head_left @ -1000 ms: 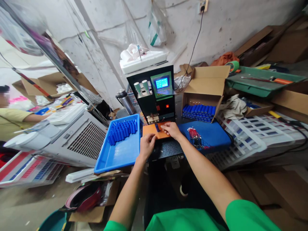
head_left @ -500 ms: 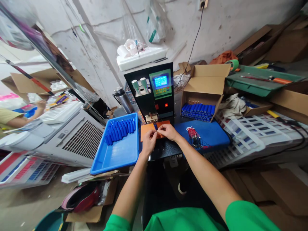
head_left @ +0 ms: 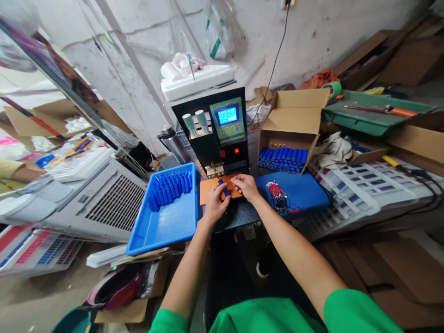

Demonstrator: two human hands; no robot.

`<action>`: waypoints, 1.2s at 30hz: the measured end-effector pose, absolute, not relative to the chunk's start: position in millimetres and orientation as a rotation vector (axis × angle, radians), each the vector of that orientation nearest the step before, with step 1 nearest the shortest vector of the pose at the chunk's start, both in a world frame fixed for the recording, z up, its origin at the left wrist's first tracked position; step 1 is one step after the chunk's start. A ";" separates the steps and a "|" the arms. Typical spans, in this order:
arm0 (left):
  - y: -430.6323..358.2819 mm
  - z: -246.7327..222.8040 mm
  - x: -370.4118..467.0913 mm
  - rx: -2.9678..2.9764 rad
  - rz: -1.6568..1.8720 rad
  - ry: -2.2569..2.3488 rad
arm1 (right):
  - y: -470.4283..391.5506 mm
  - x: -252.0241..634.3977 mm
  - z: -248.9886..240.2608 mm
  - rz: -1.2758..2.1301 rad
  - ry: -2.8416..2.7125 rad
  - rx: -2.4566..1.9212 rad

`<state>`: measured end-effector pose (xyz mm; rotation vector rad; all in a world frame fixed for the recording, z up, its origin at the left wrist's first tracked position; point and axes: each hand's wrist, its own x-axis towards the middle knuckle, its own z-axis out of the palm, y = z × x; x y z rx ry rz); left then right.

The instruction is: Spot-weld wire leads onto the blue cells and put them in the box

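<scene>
My left hand (head_left: 215, 203) is closed around a blue cylindrical battery cell (head_left: 225, 188), tilted above the orange plate (head_left: 207, 188). Close by on the right, the fingers of my right hand (head_left: 245, 187) are pinched together; anything between them is too small to make out. Directly behind both hands stands a black spot welder (head_left: 229, 157) with a lit blue screen, its metal electrode holder (head_left: 214, 170) just above the plate. A bundle of red and black wires (head_left: 276, 196) lies on the blue pad (head_left: 305, 189) right of my hands.
On the left, a blue tray (head_left: 166, 240) holds rows of upright blue cells. At the back right, an open cardboard box (head_left: 294, 118) contains stacked blue cells. A steel flask (head_left: 175, 144) stands beside the welder. At far left, another person's arm (head_left: 22, 172) shows.
The cell has come away from the welder's electrodes toward me and now lies tilted in my left hand. My right hand has separated slightly from my left. The view has shifted a little.
</scene>
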<state>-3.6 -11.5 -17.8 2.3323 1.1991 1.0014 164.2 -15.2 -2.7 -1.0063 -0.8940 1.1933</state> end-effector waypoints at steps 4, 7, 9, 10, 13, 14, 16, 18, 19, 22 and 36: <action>-17.3 -15.0 -4.7 2.253 1.023 1.147 | -12.9 162.9 -4.3 1.170 -0.853 -1.000; -14.8 -11.4 -4.4 2.073 1.108 1.133 | -11.5 162.0 -6.2 1.151 -0.867 -1.019; -9.3 -8.3 -3.8 1.945 1.141 1.193 | -10.7 161.5 -7.3 1.150 -0.878 -1.028; -5.9 -6.7 -3.5 1.911 1.127 1.227 | -10.3 161.4 -7.7 1.150 -0.883 -1.029; 4.7 -3.8 -2.6 1.914 1.030 1.277 | -8.7 161.2 -8.4 1.136 -0.903 -1.033; 8.0 -3.9 -2.2 1.926 1.011 1.285 | -8.2 161.2 -8.4 1.127 -0.913 -1.038; 13.9 -5.9 -0.9 1.925 1.020 1.298 | -7.1 161.2 -8.3 1.111 -0.928 -1.050; 18.5 -9.2 0.9 1.894 1.037 1.289 | -6.2 160.9 -8.2 1.102 -0.937 -1.061; 20.0 -10.8 2.0 1.877 1.037 1.272 | -5.9 160.6 -8.1 1.097 -0.938 -1.067; 20.6 -13.9 5.0 1.809 1.061 1.237 | -5.2 159.6 -8.1 1.085 -0.946 -1.086; 8.8 -13.1 0.8 1.894 1.079 1.245 | -3.8 155.4 -4.9 1.086 -0.928 -1.138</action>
